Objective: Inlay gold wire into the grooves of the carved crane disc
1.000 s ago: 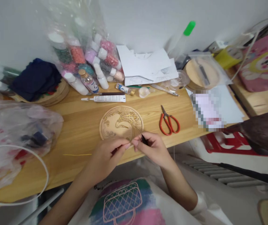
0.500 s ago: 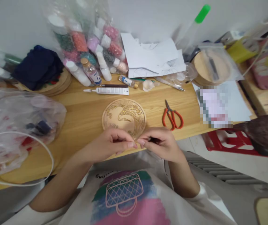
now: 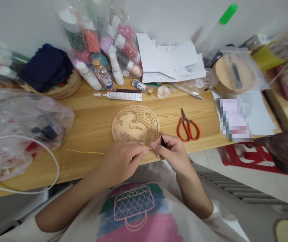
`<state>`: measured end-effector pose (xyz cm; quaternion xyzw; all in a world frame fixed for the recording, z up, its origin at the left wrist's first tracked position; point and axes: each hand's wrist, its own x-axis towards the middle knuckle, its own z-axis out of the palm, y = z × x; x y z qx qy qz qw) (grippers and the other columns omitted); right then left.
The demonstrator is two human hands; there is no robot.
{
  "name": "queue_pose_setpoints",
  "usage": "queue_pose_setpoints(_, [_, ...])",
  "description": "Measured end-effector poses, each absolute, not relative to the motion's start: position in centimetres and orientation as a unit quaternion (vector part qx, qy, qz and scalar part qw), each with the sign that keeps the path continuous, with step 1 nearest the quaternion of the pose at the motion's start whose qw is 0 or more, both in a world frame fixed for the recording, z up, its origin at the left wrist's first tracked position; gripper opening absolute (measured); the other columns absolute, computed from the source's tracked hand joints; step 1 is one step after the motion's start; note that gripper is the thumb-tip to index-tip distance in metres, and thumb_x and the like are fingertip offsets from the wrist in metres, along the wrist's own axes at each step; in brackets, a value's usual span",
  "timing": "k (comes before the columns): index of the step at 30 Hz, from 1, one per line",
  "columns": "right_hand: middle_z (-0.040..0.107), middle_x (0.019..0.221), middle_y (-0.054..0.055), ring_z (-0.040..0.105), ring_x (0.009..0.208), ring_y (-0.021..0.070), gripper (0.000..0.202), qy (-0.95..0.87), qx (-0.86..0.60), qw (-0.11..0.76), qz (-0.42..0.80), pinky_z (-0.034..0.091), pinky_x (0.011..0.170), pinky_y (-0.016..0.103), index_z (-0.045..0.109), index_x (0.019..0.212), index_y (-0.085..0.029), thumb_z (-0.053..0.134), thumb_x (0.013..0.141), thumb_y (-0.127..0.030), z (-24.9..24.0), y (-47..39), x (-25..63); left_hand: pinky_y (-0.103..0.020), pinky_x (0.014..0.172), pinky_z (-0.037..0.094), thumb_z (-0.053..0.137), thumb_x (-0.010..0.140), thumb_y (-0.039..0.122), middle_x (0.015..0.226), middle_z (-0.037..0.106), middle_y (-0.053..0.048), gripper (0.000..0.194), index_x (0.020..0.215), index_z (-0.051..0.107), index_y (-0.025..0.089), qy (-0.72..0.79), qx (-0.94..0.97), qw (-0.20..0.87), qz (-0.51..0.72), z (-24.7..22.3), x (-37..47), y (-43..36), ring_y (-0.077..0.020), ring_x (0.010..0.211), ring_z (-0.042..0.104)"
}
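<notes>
Near the front edge of the wooden table, a thin gold wire stretches leftward from behind the left hand, whose closed thumb and finger meet those of the right hand at a short golden bit, a dark pointed tool also tucked in the right. Just beyond lies the round wooden board, bird and right-hand plumes lined in gold, lower-left motif seemingly bare, so apparently well advanced but unfinished. Farther out rest red-handled snips and a white tube.
</notes>
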<state>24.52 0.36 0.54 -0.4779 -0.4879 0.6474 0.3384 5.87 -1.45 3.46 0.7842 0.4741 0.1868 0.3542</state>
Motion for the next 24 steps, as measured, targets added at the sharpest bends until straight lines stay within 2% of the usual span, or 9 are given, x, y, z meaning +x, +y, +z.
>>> queue_pose_setpoints(4, [0.053, 0.049, -0.004, 0.040, 0.047, 0.0065, 0.041, -0.484, -0.472, 0.335, 0.656, 0.031, 0.047, 0.022, 0.059, 0.059, -0.017, 0.074, 0.078, -0.050, 0.2, 0.4, 24.7, -0.021, 0.056, 0.036, 0.047, 0.097, 0.016, 0.067, 0.066, 0.003, 0.027, 0.079, 0.067, 0.017, 0.471, 0.787, 0.337, 0.213, 3.1, 5.9, -1.6, -0.0093, 0.061, 0.058])
queue_pose_setpoints(9, [0.054, 0.052, -0.004, 0.042, 0.049, 0.0069, 0.042, -0.481, -0.463, 0.330, 0.668, 0.032, 0.049, 0.022, 0.059, 0.061, -0.017, 0.073, 0.080, -0.052, 0.1, 0.3, 24.9, -0.021, 0.058, 0.039, 0.048, 0.098, 0.018, 0.071, 0.069, 0.004, 0.025, 0.085, 0.069, 0.018, 0.481, 0.776, 0.345, 0.220, 2.8, 6.0, -1.5, -0.0094, 0.063, 0.061])
queue_pose_setpoints(14, [0.054, 0.053, -0.004, 0.036, 0.046, 0.0053, 0.040, -0.441, -0.443, 0.326, 0.709, 0.027, 0.046, 0.022, 0.058, 0.062, -0.018, 0.073, 0.081, -0.050, 0.2, 0.1, 24.9, -0.019, 0.053, 0.035, 0.051, 0.099, 0.020, 0.064, 0.064, 0.007, 0.025, 0.085, 0.072, 0.021, 0.480, 0.772, 0.333, 0.253, 3.0, 6.3, -1.5, -0.0065, 0.054, 0.054])
queue_pose_setpoints(18, [0.051, 0.049, -0.005, 0.036, 0.045, 0.0057, 0.038, -0.408, -0.453, 0.339, 0.716, 0.025, 0.045, 0.022, 0.059, 0.062, -0.018, 0.075, 0.077, -0.049, 0.0, -0.1, 24.7, -0.019, 0.050, 0.034, 0.052, 0.099, 0.018, 0.063, 0.065, 0.008, 0.024, 0.088, 0.073, 0.022, 0.467, 0.789, 0.296, 0.268, 3.1, 6.2, -1.4, -0.0060, 0.051, 0.051])
queue_pose_setpoints(24, [0.045, 0.043, -0.007, 0.032, 0.042, 0.0051, 0.034, -0.398, -0.472, 0.349, 0.705, 0.023, 0.044, 0.022, 0.059, 0.058, -0.018, 0.076, 0.073, -0.043, -0.1, 0.0, 24.3, -0.021, 0.056, 0.038, 0.049, 0.100, 0.018, 0.072, 0.071, 0.003, 0.025, 0.090, 0.071, 0.018, 0.443, 0.822, 0.248, 0.258, 2.3, 5.9, -1.5, -0.0083, 0.060, 0.060])
